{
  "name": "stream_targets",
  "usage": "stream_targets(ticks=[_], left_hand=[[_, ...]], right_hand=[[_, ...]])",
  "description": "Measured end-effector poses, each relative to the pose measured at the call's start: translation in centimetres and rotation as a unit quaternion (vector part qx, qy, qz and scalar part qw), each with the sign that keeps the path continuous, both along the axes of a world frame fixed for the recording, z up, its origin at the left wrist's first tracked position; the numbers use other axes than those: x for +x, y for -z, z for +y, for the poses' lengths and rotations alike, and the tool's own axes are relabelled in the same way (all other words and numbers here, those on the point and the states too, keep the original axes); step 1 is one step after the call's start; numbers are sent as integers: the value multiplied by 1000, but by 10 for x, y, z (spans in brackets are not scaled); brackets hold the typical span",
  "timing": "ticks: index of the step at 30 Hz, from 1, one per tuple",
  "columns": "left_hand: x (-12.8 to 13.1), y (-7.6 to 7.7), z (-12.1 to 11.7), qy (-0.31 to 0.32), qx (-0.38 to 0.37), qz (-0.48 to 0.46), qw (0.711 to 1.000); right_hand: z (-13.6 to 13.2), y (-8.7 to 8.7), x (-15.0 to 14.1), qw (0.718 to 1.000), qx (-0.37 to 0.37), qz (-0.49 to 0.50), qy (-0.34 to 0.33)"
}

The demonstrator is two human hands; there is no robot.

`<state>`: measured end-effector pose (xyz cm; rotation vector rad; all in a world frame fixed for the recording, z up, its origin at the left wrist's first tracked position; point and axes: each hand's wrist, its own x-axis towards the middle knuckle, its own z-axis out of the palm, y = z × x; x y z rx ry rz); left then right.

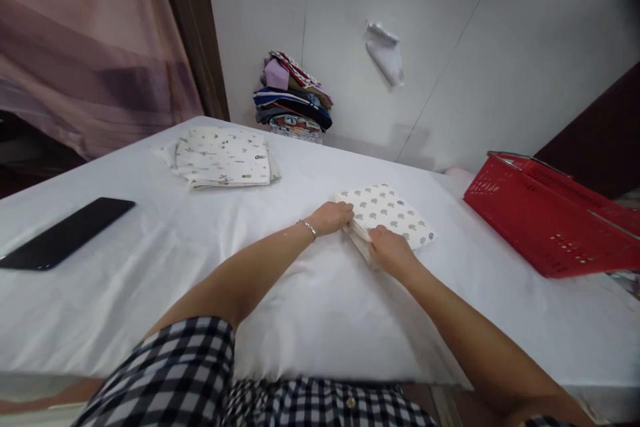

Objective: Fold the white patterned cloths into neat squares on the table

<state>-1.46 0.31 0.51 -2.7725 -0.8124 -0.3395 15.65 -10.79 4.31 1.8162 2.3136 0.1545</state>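
Observation:
A folded white cloth with a grey mushroom-like print point(390, 208) lies on the white-covered table point(300, 293), a little right of the middle. My left hand point(333, 216), with a silver bracelet at the wrist, closes on the cloth's near left corner. Along the same near edge, my right hand point(393, 250) grips the layered side, its thumb on top. Several layers show between the two hands, and a flap of cloth hangs down toward me there. The fingertips under the fold are hidden.
Another folded white printed cloth point(227, 157) lies at the back left. A black phone-like slab point(67, 230) rests at the left. On the right stands a red plastic basket point(550, 213). Behind the table, folded clothes point(293, 97) are stacked by the wall.

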Motion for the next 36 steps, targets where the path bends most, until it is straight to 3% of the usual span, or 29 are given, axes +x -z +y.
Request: stream_targets(ticks=[7, 12, 19, 22, 24, 26, 30, 36], left_hand=[[-10, 1, -1, 18, 4, 2, 1000], [-14, -3, 0, 19, -35, -57, 998], [15, -19, 7, -39, -71, -200, 977], [31, -8, 13, -108, -108, -197, 968], [35, 5, 16, -191, -165, -188, 949], [36, 17, 19, -230, -204, -193, 932], [32, 27, 19, -233, -213, -216, 924], [29, 24, 21, -238, -211, -209, 925]], right_hand=[[-6, 16, -14, 1000, -3, 0, -17], [-8, 18, -19, 1000, 14, 6, -21], [-9, 23, -24, 999, 38, 21, -25], [-10, 27, -25, 998, 56, 26, -31], [-10, 30, -25, 997, 65, 21, -32], [-12, 33, -24, 997, 70, 18, -36], [-18, 38, -19, 993, 92, 16, -73], [-31, 41, -12, 984, 121, 6, -134]])
